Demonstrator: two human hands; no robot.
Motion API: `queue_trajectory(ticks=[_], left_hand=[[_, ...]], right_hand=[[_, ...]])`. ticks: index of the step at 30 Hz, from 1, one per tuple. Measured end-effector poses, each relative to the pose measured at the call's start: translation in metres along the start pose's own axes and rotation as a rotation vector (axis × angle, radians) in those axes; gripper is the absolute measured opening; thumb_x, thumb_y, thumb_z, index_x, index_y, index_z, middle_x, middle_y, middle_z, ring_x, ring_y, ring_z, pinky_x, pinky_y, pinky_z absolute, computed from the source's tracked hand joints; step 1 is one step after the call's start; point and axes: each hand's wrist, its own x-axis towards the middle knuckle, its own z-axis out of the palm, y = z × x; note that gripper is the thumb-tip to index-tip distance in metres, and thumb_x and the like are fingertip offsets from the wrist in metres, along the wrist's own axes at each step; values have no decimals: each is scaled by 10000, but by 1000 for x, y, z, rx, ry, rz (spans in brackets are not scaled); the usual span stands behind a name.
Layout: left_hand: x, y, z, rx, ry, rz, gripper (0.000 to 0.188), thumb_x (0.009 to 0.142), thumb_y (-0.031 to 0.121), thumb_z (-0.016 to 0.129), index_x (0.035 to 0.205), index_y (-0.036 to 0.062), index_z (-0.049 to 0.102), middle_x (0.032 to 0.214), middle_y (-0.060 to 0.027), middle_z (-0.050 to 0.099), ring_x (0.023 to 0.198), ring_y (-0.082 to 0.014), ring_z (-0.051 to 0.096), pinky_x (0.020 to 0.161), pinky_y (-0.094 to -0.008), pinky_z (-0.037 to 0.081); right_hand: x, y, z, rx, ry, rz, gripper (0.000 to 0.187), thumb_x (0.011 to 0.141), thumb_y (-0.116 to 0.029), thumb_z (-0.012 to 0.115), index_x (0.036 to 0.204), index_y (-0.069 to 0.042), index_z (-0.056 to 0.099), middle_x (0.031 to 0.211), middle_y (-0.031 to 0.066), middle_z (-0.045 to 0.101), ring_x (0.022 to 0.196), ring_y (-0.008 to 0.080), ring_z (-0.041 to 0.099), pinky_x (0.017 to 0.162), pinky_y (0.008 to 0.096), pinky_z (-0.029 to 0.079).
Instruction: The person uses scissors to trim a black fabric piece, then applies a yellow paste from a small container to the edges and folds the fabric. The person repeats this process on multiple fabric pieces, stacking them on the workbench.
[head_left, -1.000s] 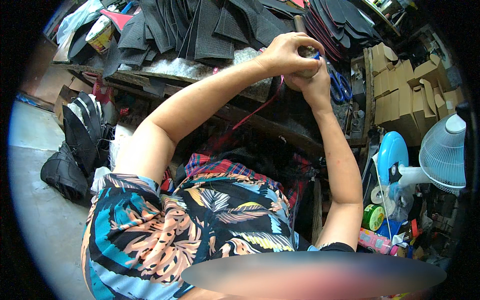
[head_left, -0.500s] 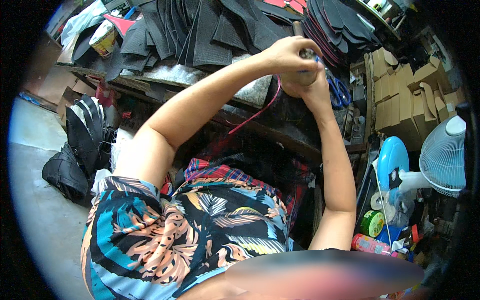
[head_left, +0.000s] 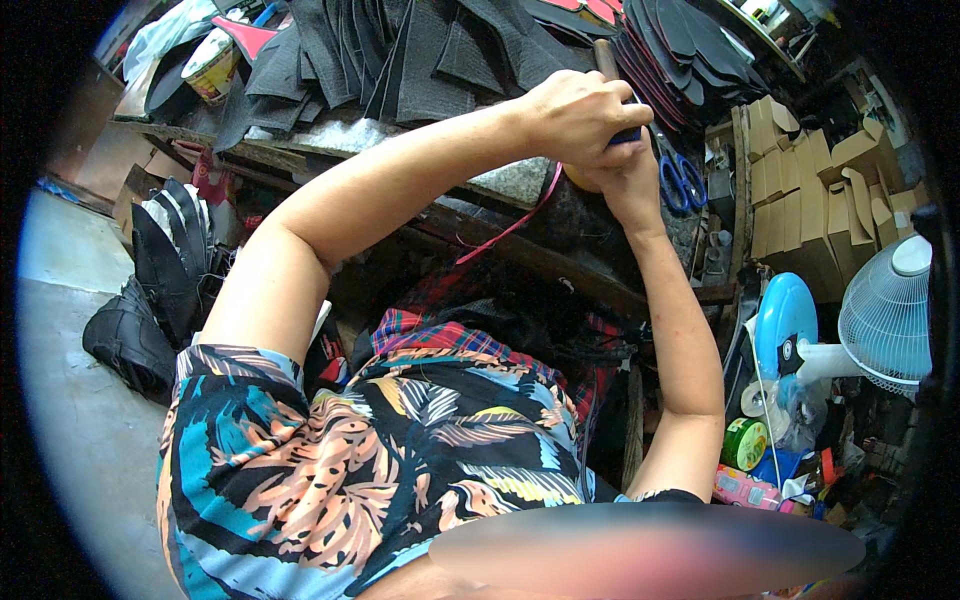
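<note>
Over the workbench, my left hand (head_left: 583,112) is closed, its fingers curled down. A small dark blue thing (head_left: 626,137) shows at its fingertips, too covered to name. Just below, my right hand (head_left: 630,190) meets it, closed, with most of its fingers hidden behind the left. A yellowish edge (head_left: 580,180) peeks out beside the right hand. A wooden handle (head_left: 605,60) lies beyond my left knuckles. Scissors with blue handles (head_left: 683,182) rest right of my right hand. From near the hands a thin pink strip (head_left: 515,226) hangs over the bench edge.
Stacked black textured sheets (head_left: 420,65) cover the bench's back, with more dark cut pieces (head_left: 685,55) to the right. A printed cup (head_left: 211,68) stands at left. Cardboard boxes (head_left: 815,200) and a white fan (head_left: 890,315) are on the right. Black pieces (head_left: 140,335) sit lower left.
My left hand has turned over and closed down, covering the rounded greyish thing that showed between the hands. The left elbow has shifted slightly left; my right hand stays near its place.
</note>
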Motion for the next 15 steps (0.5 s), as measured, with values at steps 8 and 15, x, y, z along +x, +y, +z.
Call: queue_trajectory(ticks=[8,15], left_hand=[[11,-1,7,-130,-21,-279,409,948,505,539,1140,176,689,956,-161,693,862,-401,691,754,-477,566],[5,-10,7,-78,-143,-301,499,915,547,594,1256,184,612,1091,-219,643,974,-382,668,786,-466,555]], right_hand=[[8,-11,-1,113,-11,85,719,702,-307,877,1241,-12,504,1167,186,680,1059,301,682,865,397,539],[3,-36,-13,-145,-40,58,965,557,-354,972,1305,-5,474,1193,203,645,1092,327,655,930,392,527]])
